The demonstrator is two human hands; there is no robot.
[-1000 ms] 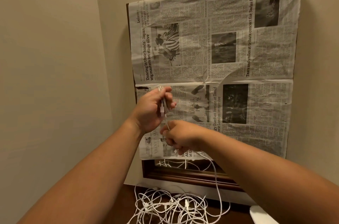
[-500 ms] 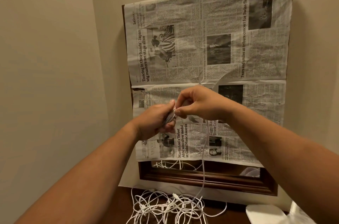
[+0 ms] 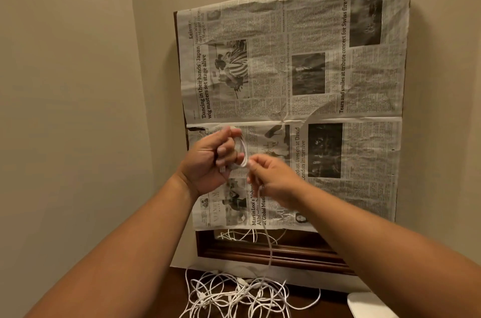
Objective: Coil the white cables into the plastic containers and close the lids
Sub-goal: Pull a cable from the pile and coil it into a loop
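Observation:
My left hand (image 3: 208,161) is raised in front of the newspaper and is closed around a small loop of white cable (image 3: 243,152), whose plug end pokes out below the fingers. Just right of it, my right hand (image 3: 270,177) pinches the same cable, which hangs straight down from it to a tangled pile of white cables (image 3: 242,297) on the dark wooden surface. A white plastic container (image 3: 369,304) shows partly at the bottom right, mostly hidden by my right forearm.
A newspaper sheet (image 3: 325,83) covers most of a dark wood-framed mirror (image 3: 273,252) leaning on the beige wall; its uncovered bottom strip reflects the cables. A beige side wall (image 3: 65,109) closes in on the left.
My right hand has dropped from above the left hand to its lower right, drawing the cable around. A loop now shows on my left hand's fingers. The camera has tilted slightly.

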